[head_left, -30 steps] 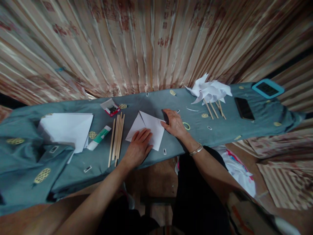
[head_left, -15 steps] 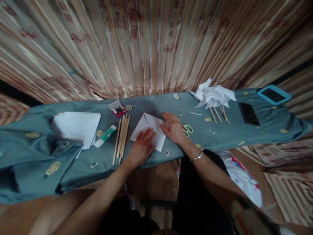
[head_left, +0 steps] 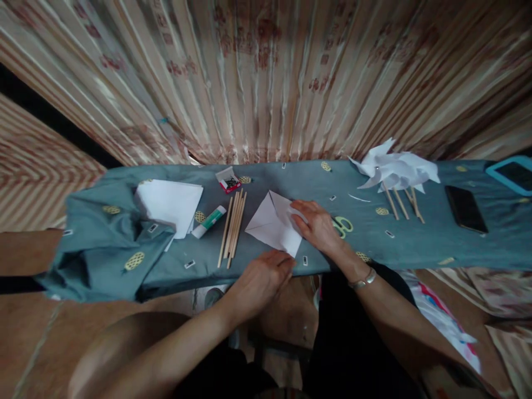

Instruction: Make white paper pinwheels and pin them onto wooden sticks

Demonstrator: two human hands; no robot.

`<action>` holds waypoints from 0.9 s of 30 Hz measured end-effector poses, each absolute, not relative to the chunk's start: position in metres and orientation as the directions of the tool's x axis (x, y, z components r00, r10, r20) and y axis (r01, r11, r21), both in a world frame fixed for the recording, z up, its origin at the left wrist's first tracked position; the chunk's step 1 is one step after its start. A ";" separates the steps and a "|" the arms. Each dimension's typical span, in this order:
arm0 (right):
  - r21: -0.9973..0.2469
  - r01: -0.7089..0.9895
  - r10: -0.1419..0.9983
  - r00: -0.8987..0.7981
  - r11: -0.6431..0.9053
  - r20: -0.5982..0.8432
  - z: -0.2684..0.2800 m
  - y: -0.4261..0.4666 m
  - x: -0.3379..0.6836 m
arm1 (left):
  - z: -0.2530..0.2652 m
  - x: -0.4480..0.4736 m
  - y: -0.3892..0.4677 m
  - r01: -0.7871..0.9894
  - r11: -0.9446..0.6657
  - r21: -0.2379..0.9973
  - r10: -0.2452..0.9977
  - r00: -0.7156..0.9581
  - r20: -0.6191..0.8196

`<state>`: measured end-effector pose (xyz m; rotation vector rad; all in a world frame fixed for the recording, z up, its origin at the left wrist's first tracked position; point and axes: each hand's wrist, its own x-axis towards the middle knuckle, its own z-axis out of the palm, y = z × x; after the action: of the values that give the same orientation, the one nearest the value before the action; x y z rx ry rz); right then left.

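Nearest, soft black trousers (head_left: 357, 332) below the edge of the table (head_left: 374, 238), with smooth grey-green cloth on top, pineapple-printed and rumpled into folds at the left. At that edge, left hand (head_left: 261, 282) with fingers curled at the near corner of a square sheet (head_left: 270, 227); cannot tell whether pinching it. Right hand (head_left: 318, 224) loosely bent, thumb apart, lightly touching the sheet's right side without a grasp; at its wrist, a shiny metal bracelet (head_left: 363, 279). Between both hands and the sticks (head_left: 233, 227), that sheet, white and flat, with straight lines in from its far and left corners. Sticks slim, pale, wooden, roughly parallel. Just beyond the right hand's side, scissors (head_left: 343, 226) with rounded yellow-green loops. Left of the sticks, a green-and-white glue tube (head_left: 209, 221), then stacked paper (head_left: 174, 202), smooth and uneven at the edges. Far right, a glossy black phone (head_left: 466, 209). Farther back, a small open card box (head_left: 228, 180), red-fronted, and pinwheels (head_left: 397, 166) of curled, pointed white paper on wooden stems. Behind everything, pleated, satiny curtain (head_left: 266, 83).
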<state>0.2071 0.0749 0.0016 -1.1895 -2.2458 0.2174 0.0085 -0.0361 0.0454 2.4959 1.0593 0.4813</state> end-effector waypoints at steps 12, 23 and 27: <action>-0.384 0.485 0.608 -0.718 0.786 0.338 0.024 0.076 0.110 | 0.054 -0.023 -0.024 0.572 -0.706 0.417 0.704 0.505 0.500; -0.432 0.389 0.451 -0.891 0.814 0.047 0.018 0.117 0.017 | 0.044 -0.089 0.008 0.600 -0.459 0.655 0.858 0.109 0.501; -0.517 0.369 0.488 -0.866 0.772 0.111 0.028 0.113 0.041 | 0.043 -0.122 0.019 0.519 -0.224 0.825 0.892 -0.233 0.388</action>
<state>0.0413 0.1133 0.0275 -0.6709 -2.7280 0.7233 -0.1217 0.0189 0.0428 1.6710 1.6814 1.4432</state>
